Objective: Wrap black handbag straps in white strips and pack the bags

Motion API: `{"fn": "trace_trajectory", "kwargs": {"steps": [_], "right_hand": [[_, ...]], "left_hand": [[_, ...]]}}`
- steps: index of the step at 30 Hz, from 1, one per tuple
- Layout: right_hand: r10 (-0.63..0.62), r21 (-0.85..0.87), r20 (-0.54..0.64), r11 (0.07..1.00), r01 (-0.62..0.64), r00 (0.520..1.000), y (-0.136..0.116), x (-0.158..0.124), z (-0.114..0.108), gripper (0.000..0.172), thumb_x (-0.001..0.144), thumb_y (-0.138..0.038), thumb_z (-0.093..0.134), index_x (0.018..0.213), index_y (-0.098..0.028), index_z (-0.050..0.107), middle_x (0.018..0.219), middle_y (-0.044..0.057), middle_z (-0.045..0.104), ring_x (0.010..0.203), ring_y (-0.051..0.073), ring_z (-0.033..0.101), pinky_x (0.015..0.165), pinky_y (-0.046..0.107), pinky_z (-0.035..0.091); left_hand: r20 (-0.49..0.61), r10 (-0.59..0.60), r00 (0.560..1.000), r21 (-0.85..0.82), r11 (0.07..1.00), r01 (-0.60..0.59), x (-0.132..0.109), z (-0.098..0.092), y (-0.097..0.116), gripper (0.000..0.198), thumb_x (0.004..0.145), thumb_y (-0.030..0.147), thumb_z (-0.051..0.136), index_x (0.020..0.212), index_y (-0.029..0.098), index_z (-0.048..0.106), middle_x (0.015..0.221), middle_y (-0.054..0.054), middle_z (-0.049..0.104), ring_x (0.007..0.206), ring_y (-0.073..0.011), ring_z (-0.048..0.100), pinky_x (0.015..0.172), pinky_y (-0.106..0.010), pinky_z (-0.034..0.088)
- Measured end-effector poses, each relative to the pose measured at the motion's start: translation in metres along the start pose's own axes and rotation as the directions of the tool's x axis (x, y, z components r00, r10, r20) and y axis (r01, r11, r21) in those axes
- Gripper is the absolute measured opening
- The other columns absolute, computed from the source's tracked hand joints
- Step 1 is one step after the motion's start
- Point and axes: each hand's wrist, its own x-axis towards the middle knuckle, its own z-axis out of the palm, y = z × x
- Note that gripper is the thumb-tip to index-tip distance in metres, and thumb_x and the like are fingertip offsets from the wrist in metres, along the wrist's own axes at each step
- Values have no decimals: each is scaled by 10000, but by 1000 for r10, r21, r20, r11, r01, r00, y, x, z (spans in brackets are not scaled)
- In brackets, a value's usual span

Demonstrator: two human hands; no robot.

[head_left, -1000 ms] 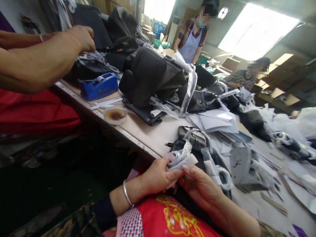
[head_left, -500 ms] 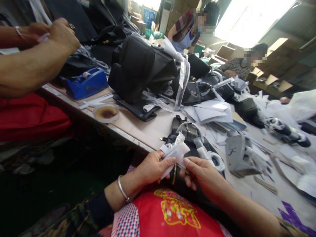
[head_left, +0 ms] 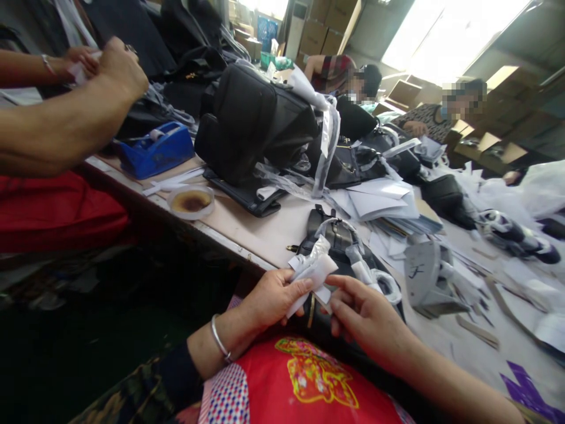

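A black bag with plastic-wrapped handles lies at the table edge, its lower part close against my lap. Above it, my left hand pinches a folded piece of white wrapping between thumb and fingers. My right hand is at the right end of this wrapping, its index finger stretched along it and its thumb near a small white flap. Whether the right fingers grip the flap is hard to make out. A gold zipper shows on the bag just below the hands.
A blue tape dispenser and a round dish of brown stuff stand left along the edge. Behind are a large black bag and stacked white paper. A grey-white dispenser stands right. A co-worker's arms reach in at left.
My right hand has shifted slightly, its index finger now extended over the wrapping, and a small white flap shows beside it. One person in the back has bent lower.
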Motion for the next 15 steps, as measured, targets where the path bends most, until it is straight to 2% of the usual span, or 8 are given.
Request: {"fn": "trace_trajectory", "kwargs": {"steps": [2, 3, 5, 7, 9, 11, 13, 15], "right_hand": [[-200, -145, 3, 969, 198, 980, 5, -3, -3, 438, 831, -256, 570, 1262, -180, 582, 806, 32, 702, 675, 173, 662, 609, 283, 524], [-316, -257, 14, 916, 309, 949, 7, -3, -5, 418, 825, -216, 575, 1241, -182, 596, 898, 62, 716, 757, 188, 679, 681, 305, 544], [-518, -487, 65, 730, 480, 853, 11, -1, -9, 334, 853, -158, 564, 1180, -176, 624, 1004, 99, 712, 858, 202, 683, 766, 320, 544], [-644, -645, 169, 500, 577, 747, 9, 3, -12, 250, 917, -125, 499, 1115, -166, 645, 987, 110, 711, 848, 198, 673, 742, 307, 524], [-697, -735, 301, 266, 624, 651, 2, 8, -15, 268, 946, -86, 422, 1013, -157, 671, 936, 113, 708, 787, 190, 644, 686, 304, 485], [-708, -773, 398, 84, 629, 583, -9, 13, -17, 304, 939, -60, 393, 916, -154, 682, 866, 106, 693, 728, 189, 595, 649, 321, 436], [-712, -787, 437, -6, 617, 550, -19, 18, -19, 296, 948, -70, 408, 890, -150, 687, 819, 93, 673, 711, 193, 557, 648, 341, 400], [-708, -775, 474, -54, 629, 524, -27, 23, -21, 258, 961, -98, 449, 893, -155, 691, 830, 81, 675, 731, 196, 542, 677, 353, 385]], "left_hand": [[-4, 0, 1000, -15, 1000, 0, 0, 0, -1, 562, 796, 677, 658, 947, 135, 655, 531, 31, 586, 348, -73, 431, 321, -169, 307], [-4, 0, 1000, -21, 1000, 0, 0, 1, -1, 567, 788, 684, 660, 942, 137, 652, 529, 31, 585, 346, -74, 432, 320, -171, 308], [-4, 0, 1000, -30, 1000, 0, 0, 1, -1, 585, 770, 699, 667, 936, 138, 650, 522, 30, 584, 343, -79, 435, 320, -176, 315], [-13, 0, 1000, -35, 999, 0, 0, 1, -2, 595, 760, 709, 672, 926, 138, 647, 517, 29, 580, 341, -81, 436, 320, -179, 318], [-21, 13, 1000, -39, 999, -13, 0, 1, -4, 584, 766, 702, 674, 915, 139, 643, 521, 28, 583, 340, -76, 434, 324, -178, 318], [-25, 37, 999, -35, 999, -38, 0, 2, -6, 566, 781, 691, 669, 906, 140, 640, 538, 21, 596, 347, -73, 438, 332, -176, 327], [-27, 49, 998, -10, 999, -50, -1, 2, -8, 563, 798, 692, 651, 912, 141, 637, 558, 13, 612, 356, -76, 447, 337, -180, 333], [-34, 40, 999, 35, 999, -39, -2, 3, -8, 570, 813, 704, 620, 921, 145, 629, 569, 9, 619, 363, -86, 453, 334, -190, 333]]}}
